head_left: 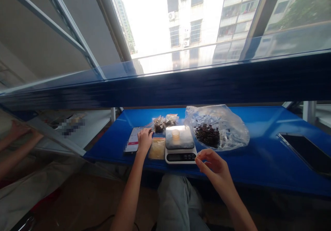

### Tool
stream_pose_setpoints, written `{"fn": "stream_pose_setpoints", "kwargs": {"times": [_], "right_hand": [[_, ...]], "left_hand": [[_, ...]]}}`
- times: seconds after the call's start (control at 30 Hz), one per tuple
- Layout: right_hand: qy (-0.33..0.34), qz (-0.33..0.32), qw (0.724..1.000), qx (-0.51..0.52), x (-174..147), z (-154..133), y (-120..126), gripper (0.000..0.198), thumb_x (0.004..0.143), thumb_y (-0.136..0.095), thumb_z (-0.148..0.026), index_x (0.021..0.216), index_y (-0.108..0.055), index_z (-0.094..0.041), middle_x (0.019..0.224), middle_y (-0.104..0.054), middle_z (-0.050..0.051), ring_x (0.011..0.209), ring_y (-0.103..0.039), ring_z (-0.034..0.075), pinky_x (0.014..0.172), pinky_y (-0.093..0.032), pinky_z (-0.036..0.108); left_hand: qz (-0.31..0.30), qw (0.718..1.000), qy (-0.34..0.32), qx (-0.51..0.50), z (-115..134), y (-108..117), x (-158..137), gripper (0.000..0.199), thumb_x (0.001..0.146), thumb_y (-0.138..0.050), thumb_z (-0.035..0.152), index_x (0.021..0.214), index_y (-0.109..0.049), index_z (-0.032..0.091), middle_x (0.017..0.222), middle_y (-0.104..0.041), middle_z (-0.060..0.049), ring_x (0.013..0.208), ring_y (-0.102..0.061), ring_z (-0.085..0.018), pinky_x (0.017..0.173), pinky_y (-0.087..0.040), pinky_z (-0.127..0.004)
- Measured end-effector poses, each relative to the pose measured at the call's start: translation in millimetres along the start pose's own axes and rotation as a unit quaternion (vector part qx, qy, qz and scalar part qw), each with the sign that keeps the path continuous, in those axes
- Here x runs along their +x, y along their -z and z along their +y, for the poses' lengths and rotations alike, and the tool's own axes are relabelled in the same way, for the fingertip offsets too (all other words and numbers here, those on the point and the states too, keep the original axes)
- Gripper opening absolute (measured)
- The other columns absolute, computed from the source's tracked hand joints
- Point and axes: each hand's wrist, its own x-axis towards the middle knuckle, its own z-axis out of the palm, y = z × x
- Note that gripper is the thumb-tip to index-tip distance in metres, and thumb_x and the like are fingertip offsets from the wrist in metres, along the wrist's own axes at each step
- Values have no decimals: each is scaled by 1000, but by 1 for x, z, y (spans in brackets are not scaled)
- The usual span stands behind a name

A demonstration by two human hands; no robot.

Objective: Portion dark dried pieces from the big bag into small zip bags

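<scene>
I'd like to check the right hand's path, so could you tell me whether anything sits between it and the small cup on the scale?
Nothing visible does: the right hand hovers beside the scale, with clear space up to the small cup.

The single head camera looks forward and slightly down from above a seated person's lap. The blue tabletop [258, 162] sits in the lower middle, fairly near, with a scale [180, 144] at its near edge. A blue shelf [165, 82] crosses the middle; a far window [196, 20] fills the upper frame.
</scene>
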Motion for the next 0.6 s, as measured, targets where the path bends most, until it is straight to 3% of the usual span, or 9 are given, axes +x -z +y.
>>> {"fn": "stream_pose_setpoints", "kwargs": {"times": [0.2,0.33,0.37,0.47,0.53,0.6], "right_hand": [[-10,-18,1000,1,-4,-4,-3,23,77,-71,-39,75,-58,-20,73,-58,-1,67,-55,12,53,-42,19],[-42,-50,998,0,-7,-4,-12,23,80,-67,-43,86,-64,-21,87,-63,4,75,-58,15,53,-43,21],[-52,-63,997,-1,-8,-5,-15,26,80,-66,-44,94,-65,-21,97,-64,6,81,-59,17,55,-44,22],[-69,-113,991,10,-12,-9,-24,39,81,-66,-44,115,-62,-24,117,-62,8,96,-60,21,63,-48,25],[-74,-144,986,30,-15,-14,-28,33,82,-66,-42,109,-65,-22,106,-66,7,89,-62,19,64,-47,24],[-84,-170,980,61,-17,-18,-31,22,84,-65,-40,92,-67,-19,84,-67,3,74,-61,13,59,-45,20]], "left_hand": [[122,980,71,-141,29,22,-33,37,93,-34,39,95,-64,16,104,-67,-15,106,-58,-29,94,-42,-43],[163,945,124,-256,74,43,-89,53,95,-23,53,98,-60,15,89,-69,-10,80,-65,-20,68,-50,-29],[149,934,138,-295,86,48,-106,54,93,-26,56,97,-60,14,79,-67,-7,66,-64,-16,58,-48,-25],[47,824,247,-507,117,59,-150,54,83,-46,66,97,-58,15,60,-60,-1,47,-54,-11,40,-35,-18],[-14,784,270,-559,127,62,-169,58,77,-51,70,98,-57,16,58,-60,-1,42,-52,-10,34,-28,-16],[-44,772,242,-586,129,63,-180,62,69,-59,72,100,-57,18,61,-61,-1,40,-50,-9,31,-26,-15]]}}
